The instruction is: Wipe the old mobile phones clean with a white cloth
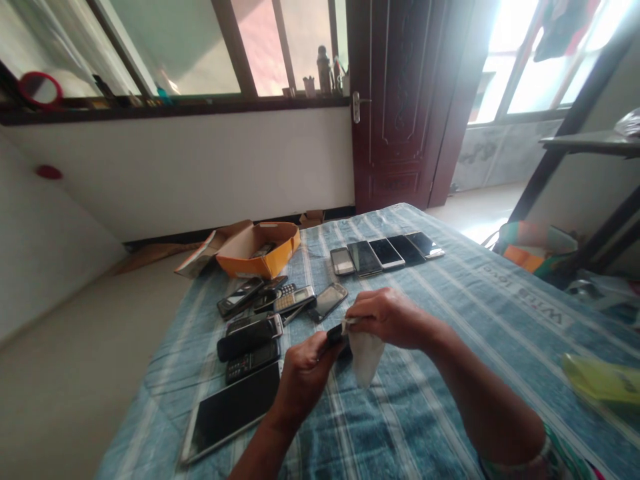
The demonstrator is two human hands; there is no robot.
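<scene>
My left hand is closed around a dark mobile phone, held edge-on above the blue striped cloth. My right hand pinches a white wipe against the far end of that phone; the wipe's loose part hangs down. Beyond my hands, a smartphone with a pale frame lies by itself. To the left is a loose pile of old phones, among them a silver keypad phone and a black phone. A tablet with a white frame lies left of my left hand.
Several smartphones lie in a row farther back. An open orange box with a phone inside stands at the far left edge of the cloth-covered surface. A yellow packet lies at the right. A dark red door stands behind.
</scene>
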